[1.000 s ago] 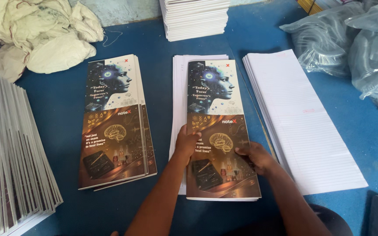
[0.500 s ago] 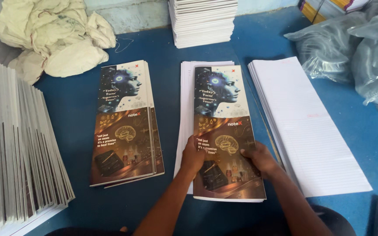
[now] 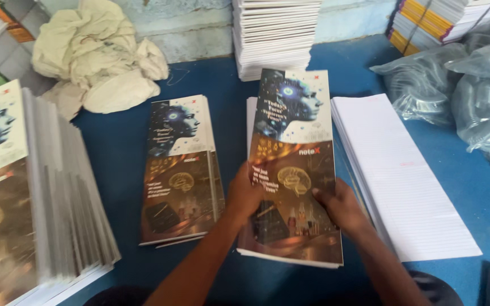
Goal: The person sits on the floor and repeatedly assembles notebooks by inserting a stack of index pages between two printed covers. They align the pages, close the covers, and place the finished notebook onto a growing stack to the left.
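Printed cover (image 3: 293,164) | pinched by left hand (image 3: 245,195), right hand (image 3: 341,207) | may slide askew off sheets beneath grip

Mid-table, the printed cover sheet (image 3: 293,164) is lying on a stack of pages (image 3: 252,122), with the left hand (image 3: 245,195) and right hand (image 3: 341,207) gripping its near half. Just left of it, a second cover pile (image 3: 180,170) is sitting. A tall fanned stack (image 3: 35,187) is filling the table's (image 3: 114,147) left edge. To the right, a lined paper stack (image 3: 395,170) is stretching out. Along the far edge, crumpled cloth (image 3: 97,62) is sitting left, another paper stack (image 3: 276,34) centre, plastic bags (image 3: 460,90) right.
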